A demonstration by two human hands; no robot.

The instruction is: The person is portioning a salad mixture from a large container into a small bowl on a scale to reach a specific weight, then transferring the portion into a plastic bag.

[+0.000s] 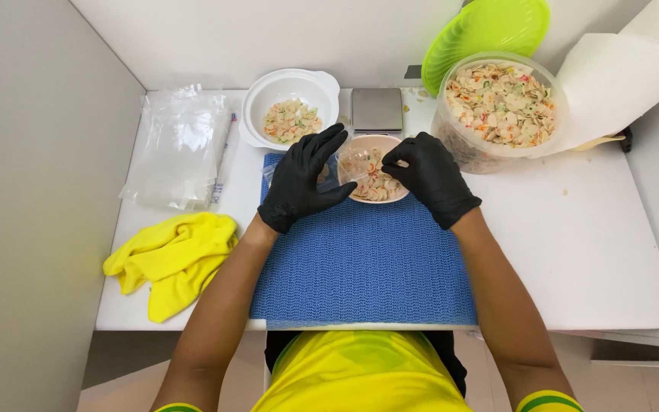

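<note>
Filling step, I judge: left hand [299, 181] and right hand [427, 175] both pinch a small clear bag [355, 162] over the pink bowl [376, 183] (on blue mat [364, 267]); next needs steady scooping.

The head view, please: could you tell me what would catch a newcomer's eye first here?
Two black-gloved hands, the left hand and the right hand, meet over a small bowl of pale mixed-colour pieces at the far edge of a blue mat. To the right stands a big clear tub of the same pieces, its green lid propped behind. A yellow cloth lies at the left.
</note>
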